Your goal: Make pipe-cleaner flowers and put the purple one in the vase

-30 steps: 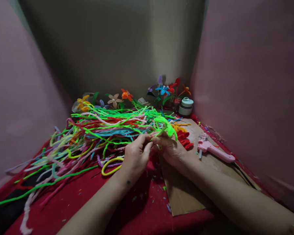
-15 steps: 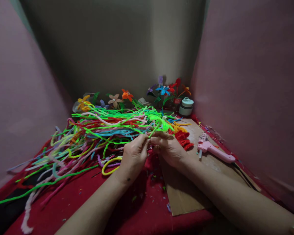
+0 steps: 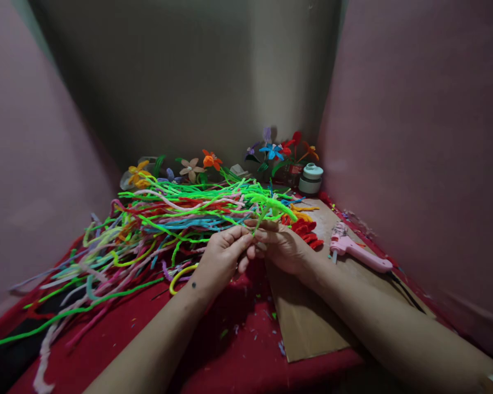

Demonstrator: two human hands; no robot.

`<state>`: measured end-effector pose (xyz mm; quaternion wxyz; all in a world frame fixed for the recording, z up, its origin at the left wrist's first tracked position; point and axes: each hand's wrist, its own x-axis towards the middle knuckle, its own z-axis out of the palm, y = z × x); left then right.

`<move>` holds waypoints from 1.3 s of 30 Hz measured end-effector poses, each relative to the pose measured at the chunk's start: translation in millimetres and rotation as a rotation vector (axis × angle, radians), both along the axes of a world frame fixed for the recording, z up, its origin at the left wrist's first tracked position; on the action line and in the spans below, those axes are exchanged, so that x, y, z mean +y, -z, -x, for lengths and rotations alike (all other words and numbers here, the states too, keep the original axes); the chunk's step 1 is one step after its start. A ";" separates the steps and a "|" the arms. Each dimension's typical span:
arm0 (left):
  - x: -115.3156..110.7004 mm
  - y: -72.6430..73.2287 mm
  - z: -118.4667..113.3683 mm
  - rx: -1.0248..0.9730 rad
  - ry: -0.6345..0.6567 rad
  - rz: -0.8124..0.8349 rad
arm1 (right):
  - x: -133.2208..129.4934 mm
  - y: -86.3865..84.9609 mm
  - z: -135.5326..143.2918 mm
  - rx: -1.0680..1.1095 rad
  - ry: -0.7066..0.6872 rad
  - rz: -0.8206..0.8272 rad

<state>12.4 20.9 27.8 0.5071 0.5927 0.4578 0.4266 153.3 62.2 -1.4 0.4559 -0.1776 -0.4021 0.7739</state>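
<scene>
Both hands meet at the middle of the view, over the front edge of a heap of pipe cleaners [image 3: 181,210]. My left hand [image 3: 229,250] pinches the lower end of a thin green stem. My right hand [image 3: 281,246] holds the same stem between thumb and fingers, touching the left fingertips. Bright green looped petals or leaves [image 3: 273,204] top the stem and lean to the right. Red fuzzy pieces [image 3: 308,232] lie just beyond the right hand, with orange pieces [image 3: 303,212] behind them.
A pink glue gun [image 3: 359,253] rests on a cardboard sheet [image 3: 312,323] at the right. Yellow scissor handles [image 3: 179,278] show left of the hands. Fuzzy flowers [image 3: 191,169] and a white-lidded jar [image 3: 311,179] stand at the back. Red cloth [image 3: 148,339] covers the table, scattered with scraps.
My left hand has turned and shifted slightly, its lower fingers now showing below the stem. The green piece has tilted, its top stretching further right.
</scene>
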 end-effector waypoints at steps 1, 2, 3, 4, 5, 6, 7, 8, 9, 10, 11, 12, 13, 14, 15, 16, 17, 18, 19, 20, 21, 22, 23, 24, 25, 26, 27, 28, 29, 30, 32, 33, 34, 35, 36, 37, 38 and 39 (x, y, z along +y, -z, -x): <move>1.0 1.0 2.0 -0.017 0.026 0.019 | 0.2 0.2 0.1 -0.005 -0.006 0.003; 2.1 1.9 3.6 -0.031 0.050 0.035 | 0.4 0.7 0.4 -0.008 -0.005 0.000; 3.0 2.6 4.6 -0.036 0.067 0.044 | 0.5 1.3 0.9 -0.005 0.005 -0.010; 3.7 2.9 5.0 -0.025 0.072 0.044 | 0.4 2.0 1.5 0.000 0.023 -0.020; 4.2 3.0 4.7 0.006 0.062 0.031 | 0.3 2.6 2.1 0.008 0.048 -0.029; 4.5 3.1 3.9 0.052 0.040 -0.001 | 0.0 3.0 2.7 0.019 0.079 -0.035; 4.8 3.3 2.8 0.103 0.008 -0.052 | -0.2 3.3 3.3 0.029 0.112 -0.035; 5.1 3.9 1.7 0.158 -0.028 -0.121 | -0.5 3.6 3.8 0.036 0.142 -0.030; 5.5 5.0 0.7 0.214 -0.066 -0.201 | -0.5 3.9 4.3 0.043 0.169 -0.023; 5.9 6.5 0.0 0.274 -0.100 -0.287 | -0.5 4.3 4.9 0.046 0.190 -0.016; 6.3 8.3 -0.4 0.335 -0.133 -0.374 | -0.3 4.7 5.5 0.045 0.207 -0.014; 6.6 10.4 -0.5 0.397 -0.163 -0.452 | -0.2 5.3 6.1 0.042 0.222 -0.016; 6.8 12.5 -0.4 0.454 -0.190 -0.522 | -0.2 5.6 6.8 0.038 0.230 -0.021; 6.7 14.6 -0.2 0.500 -0.212 -0.579 | -0.5 5.7 7.5 0.036 0.233 -0.026; 6.3 16.3 -0.1 0.528 -0.227 -0.624 | -1.2 5.4 8.2 0.038 0.237 -0.030; 5.6 17.8 -0.1 0.539 -0.233 -0.652 | -2.3 4.5 8.8 0.041 0.238 -0.032; 4.8 18.8 -0.2 0.535 -0.236 -0.665 | -3.8 3.3 9.3 0.047 0.241 -0.037; 4.0 19.4 -0.5 0.522 -0.236 -0.663 | -5.5 1.7 9.6 0.055 0.246 -0.046; 3.2 19.6 -0.7 0.501 -0.241 -0.645 | -7.3 0.2 9.7 0.055 0.247 -0.060; 2.7 19.3 -1.0 0.470 -0.249 -0.614 | -8.8 -1.2 9.7 0.045 0.244 -0.074; 2.3 18.6 -1.2 0.427 -0.259 -0.573 | -10.0 -2.2 9.5 0.031 0.240 -0.076; 2.2 17.6 -1.3 0.374 -0.269 -0.521 | -10.8 -2.8 9.2 0.015 0.235 -0.064; 2.2 16.2 -1.4 0.313 -0.275 -0.462 | -11.1 -2.9 8.7 0.001 0.229 -0.044; 2.3 14.7 -1.6 0.250 -0.273 -0.398 | -10.9 -2.6 8.0 -0.012 0.219 -0.024; 2.4 13.1 -1.8 0.192 -0.264 -0.337 | -10.2 -2.1 7.3 -0.017 0.207 -0.014; 2.5 11.4 -2.1 0.143 -0.248 -0.280 | -9.3 -1.6 6.4 -0.016 0.193 -0.016; 2.5 9.8 -2.6 0.108 -0.230 -0.231 | -8.2 -1.1 5.5 -0.016 0.174 -0.032; 2.4 8.2 -3.1 0.080 -0.212 -0.194 | -7.0 -0.9 4.6 -0.018 0.151 -0.053; 2.2 6.8 -3.7 0.058 -0.192 -0.166 | -5.9 -0.9 3.6 -0.021 0.128 -0.070; 2.0 5.5 -4.2 0.037 -0.173 -0.146 | -4.9 -1.0 2.7 -0.023 0.108 -0.082; 1.4 3.2 -4.9 -0.002 -0.140 -0.122 | -3.4 -1.5 1.4 -0.026 0.085 -0.095; 1.2 2.3 -5.1 -0.017 -0.120 -0.111 | -2.8 -1.7 1.0 -0.026 0.078 -0.099; 1.1 1.6 -5.1 -0.030 -0.100 -0.099 | -2.3 -1.8 0.8 -0.025 0.072 -0.103; 1.1 1.0 -4.9 -0.041 -0.082 -0.087 | -1.9 -1.7 0.8 -0.025 0.070 -0.102; 1.3 0.6 -4.5 -0.054 -0.062 -0.072 | -1.5 -1.6 0.9 -0.026 0.070 -0.096; 1.7 0.5 -3.9 -0.071 -0.040 -0.054 | -1.2 -1.3 1.2 -0.031 0.071 -0.091; 2.3 0.6 -3.2 -0.086 -0.012 -0.033 | -1.0 -1.1 1.5 -0.039 0.072 -0.088; 2.9 0.9 -2.4 -0.103 0.017 -0.013 | -1.0 -0.9 1.8 -0.044 0.077 -0.090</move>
